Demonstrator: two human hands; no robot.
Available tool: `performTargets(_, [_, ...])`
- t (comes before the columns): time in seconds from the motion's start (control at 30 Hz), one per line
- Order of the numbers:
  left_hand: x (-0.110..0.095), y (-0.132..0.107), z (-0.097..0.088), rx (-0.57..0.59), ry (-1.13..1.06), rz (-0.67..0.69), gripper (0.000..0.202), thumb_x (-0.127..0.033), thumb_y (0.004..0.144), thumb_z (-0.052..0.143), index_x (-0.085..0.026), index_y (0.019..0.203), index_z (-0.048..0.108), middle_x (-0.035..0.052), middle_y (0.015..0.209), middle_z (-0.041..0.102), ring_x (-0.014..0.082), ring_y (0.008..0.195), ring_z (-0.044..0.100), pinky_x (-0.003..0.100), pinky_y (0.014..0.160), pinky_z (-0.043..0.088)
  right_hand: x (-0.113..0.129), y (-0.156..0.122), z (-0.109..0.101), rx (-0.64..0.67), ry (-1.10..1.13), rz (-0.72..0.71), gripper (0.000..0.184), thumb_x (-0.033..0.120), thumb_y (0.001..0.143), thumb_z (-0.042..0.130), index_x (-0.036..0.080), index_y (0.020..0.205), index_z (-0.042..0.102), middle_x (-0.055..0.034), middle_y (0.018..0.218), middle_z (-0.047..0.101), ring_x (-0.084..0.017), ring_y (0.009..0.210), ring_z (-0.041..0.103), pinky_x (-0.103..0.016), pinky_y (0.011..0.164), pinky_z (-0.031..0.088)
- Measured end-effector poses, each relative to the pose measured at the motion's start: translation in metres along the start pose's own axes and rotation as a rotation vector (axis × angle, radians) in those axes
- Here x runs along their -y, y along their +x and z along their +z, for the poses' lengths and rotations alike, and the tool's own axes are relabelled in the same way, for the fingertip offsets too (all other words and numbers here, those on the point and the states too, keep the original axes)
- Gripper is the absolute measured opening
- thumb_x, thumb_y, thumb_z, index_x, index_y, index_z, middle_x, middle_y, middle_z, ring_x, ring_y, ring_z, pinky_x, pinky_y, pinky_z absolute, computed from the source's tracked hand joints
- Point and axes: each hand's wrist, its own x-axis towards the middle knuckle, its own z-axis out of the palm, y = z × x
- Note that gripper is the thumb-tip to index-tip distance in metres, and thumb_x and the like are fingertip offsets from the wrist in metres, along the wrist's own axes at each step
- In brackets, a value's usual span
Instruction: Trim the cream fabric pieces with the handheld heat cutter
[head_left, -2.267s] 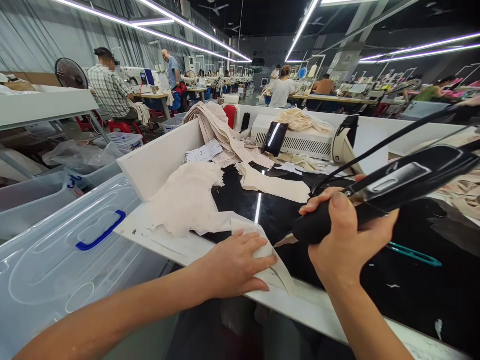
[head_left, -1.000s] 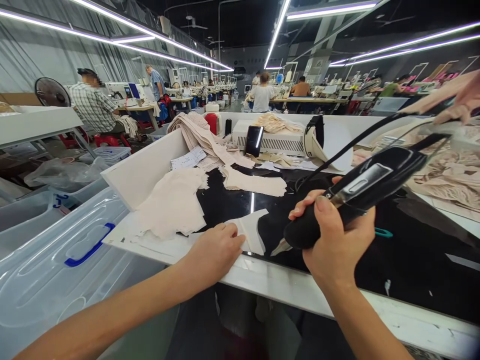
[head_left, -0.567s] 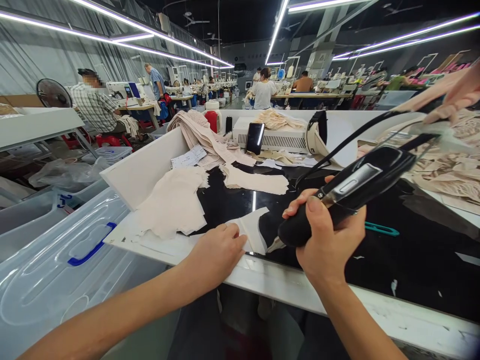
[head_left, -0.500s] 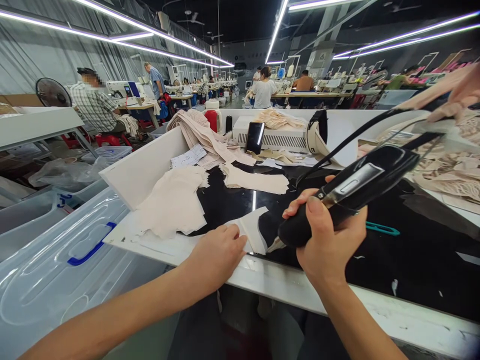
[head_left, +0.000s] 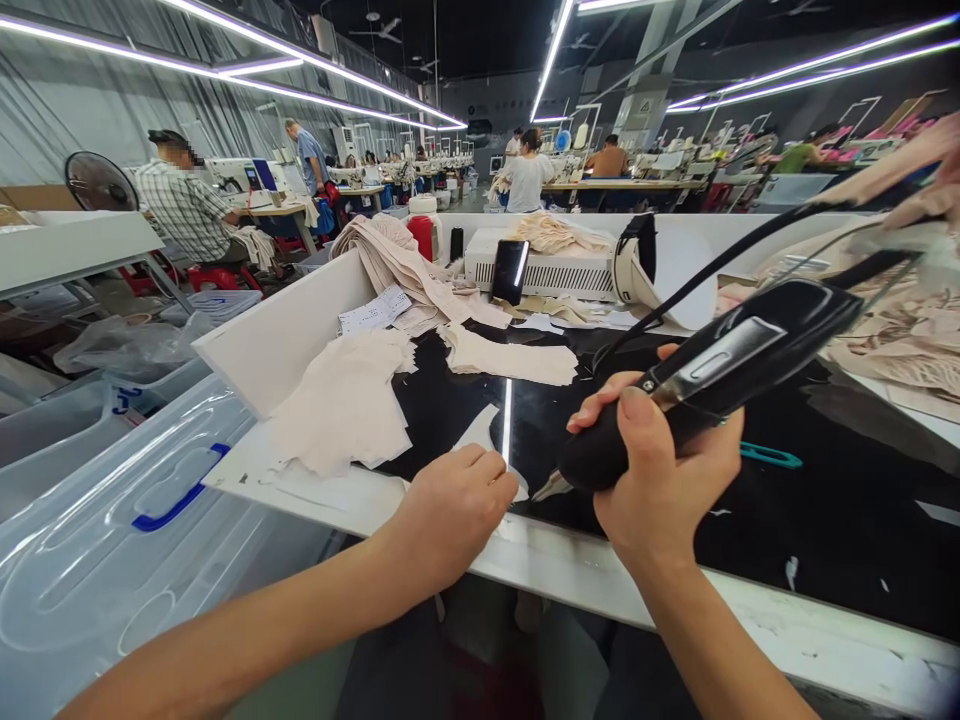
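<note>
My right hand point(head_left: 667, 485) is wrapped round a black corded handheld power tool point(head_left: 787, 325) with a silver panel on its side. Its thin metal tip point(head_left: 551, 487) points down and left, close to the glossy black work surface point(head_left: 585, 425). Just left of the tip, the fingers of my left hand point(head_left: 457, 510) are closed on a small white fabric piece point(head_left: 480, 432). Most of that piece is covered by the hand; one pale corner shows near the tip. Whether the tip touches it, I cannot tell.
Cream fabric pieces lie in a pile point(head_left: 341, 405) and a strip stack point(head_left: 517, 355). Behind them stand a phone point(head_left: 509, 272) and a white vented box point(head_left: 551, 273). A teal tool point(head_left: 771, 456) lies right. Plastic bins point(head_left: 97, 520) stand left; people sit at sewing machines beyond.
My left hand has moved right, towards the tool's tip. The white piece under it has shifted and turned, with less of it showing. My right hand and the tool have barely moved.
</note>
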Motion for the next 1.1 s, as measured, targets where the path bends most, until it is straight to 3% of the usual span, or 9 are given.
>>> performTargets(0.23, [0.003, -0.001, 0.004, -0.045, -0.136, 0.030, 0.027, 0.005, 0.106, 0.054, -0.018, 0.107, 0.069, 0.0078, 0.111, 0.076, 0.0253, 0.106, 0.074, 0.039, 0.097, 0.063, -0.003, 0.001, 0.004, 0.007, 0.022, 0.014, 0.046, 0.048, 0.087, 0.099, 0.027, 0.109, 0.064, 0.0092, 0.085, 0.075, -0.014, 0.061, 0.068, -0.033, 0.065, 0.062])
performTargets(0.37, [0.000, 0.005, 0.012, -0.105, -0.200, 0.093, 0.027, 0.001, 0.112, 0.050, -0.017, 0.106, 0.070, 0.0081, 0.113, 0.077, 0.0233, 0.105, 0.074, 0.036, 0.095, 0.063, -0.003, -0.001, 0.003, 0.019, 0.028, 0.024, 0.047, 0.047, 0.087, 0.100, 0.027, 0.110, 0.064, 0.0089, 0.086, 0.076, -0.014, 0.062, 0.070, -0.033, 0.066, 0.062])
performTargets(0.63, [0.007, 0.010, 0.030, -0.087, -0.169, 0.198, 0.025, -0.001, 0.112, 0.053, -0.017, 0.107, 0.071, 0.0080, 0.107, 0.075, 0.0215, 0.096, 0.073, 0.034, 0.092, 0.064, -0.002, 0.001, 0.002, 0.013, -0.006, 0.020, 0.049, 0.051, 0.085, 0.101, 0.028, 0.110, 0.064, 0.0085, 0.087, 0.074, -0.015, 0.062, 0.068, -0.035, 0.067, 0.062])
performTargets(1.1, [0.021, -0.008, 0.030, -0.144, -0.201, 0.181, 0.032, -0.005, 0.118, 0.049, -0.013, 0.137, 0.074, 0.0116, 0.126, 0.083, 0.0234, 0.116, 0.080, 0.037, 0.106, 0.068, 0.001, -0.001, 0.003, 0.023, -0.015, 0.006, 0.047, 0.048, 0.087, 0.100, 0.030, 0.116, 0.067, 0.0062, 0.088, 0.072, -0.016, 0.064, 0.067, -0.034, 0.066, 0.060])
